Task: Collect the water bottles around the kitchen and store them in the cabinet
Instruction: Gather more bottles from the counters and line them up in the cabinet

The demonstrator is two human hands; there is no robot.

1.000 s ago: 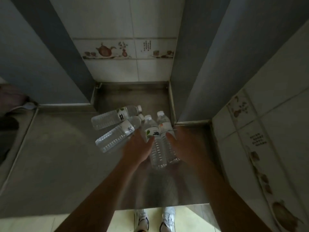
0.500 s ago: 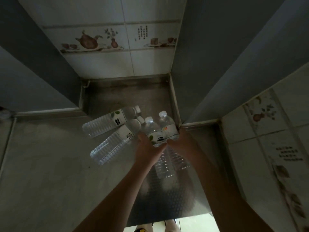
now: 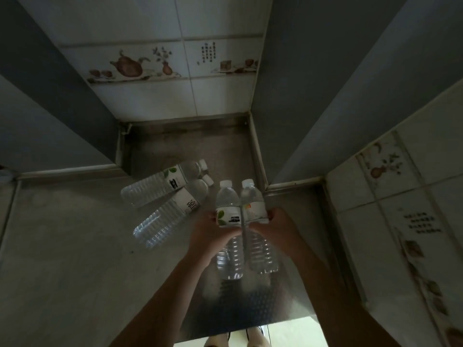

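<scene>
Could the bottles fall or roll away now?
Maybe. The left hand and right hand squeeze two upright bottles together, so one might slip out between them. Two lying bottles on the metal counter are round and could roll if bumped.

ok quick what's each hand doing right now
left hand: grips the green-label bottle, fingers curled round it.
right hand: grips the orange-label bottle beside it.
</scene>
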